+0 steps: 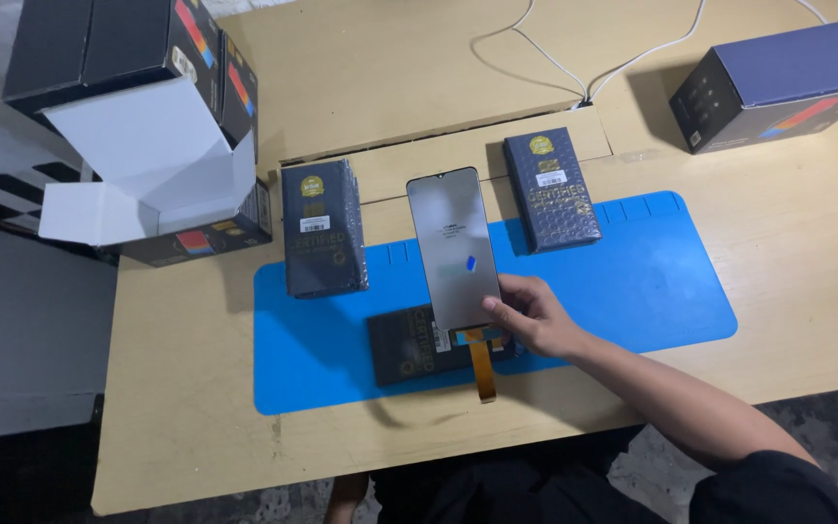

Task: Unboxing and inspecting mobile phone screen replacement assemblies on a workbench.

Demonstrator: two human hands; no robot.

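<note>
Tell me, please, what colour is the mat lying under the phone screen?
The mat is bright blue, seen in the head view, beneath the phone screen.

The right hand (535, 315) pinches a grey phone screen panel (453, 247). A flat dark box (419, 344) lies beneath it, two dark packets (322, 228) (552, 189) flank it, and cartons (778, 82) (147, 126) stand farther off.

right grip (535, 315): bare | forearm bare | sleeve (773, 485): dark, short
</note>
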